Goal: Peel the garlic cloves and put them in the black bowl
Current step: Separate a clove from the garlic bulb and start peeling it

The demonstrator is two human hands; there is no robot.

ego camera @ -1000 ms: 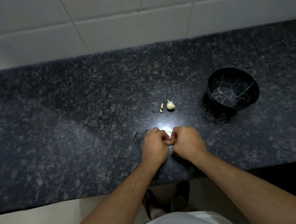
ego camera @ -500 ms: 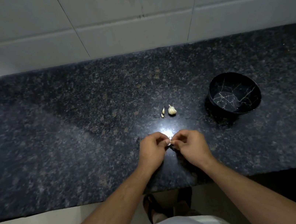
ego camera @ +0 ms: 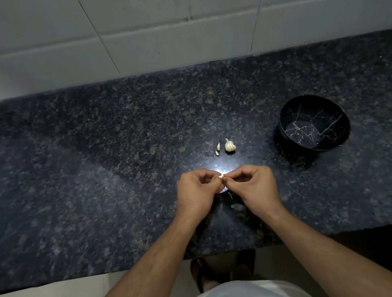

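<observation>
Currently peeling step: left hand [ego camera: 197, 189] and right hand [ego camera: 251, 183] both pinch garlic clove [ego camera: 221, 176] above table [ego camera: 93, 190]. Black bowl [ego camera: 285, 118] well right, apparently empty. Next: strip skin, carry clove to bowl. Two pieces [ego camera: 230, 145] wait.

Polished speckled granite counter [ego camera: 93, 190], glossy black bowl [ego camera: 336, 136] veined pale, papery garlic [ego camera: 229, 146], smooth wall tiles [ego camera: 173, 44].
</observation>
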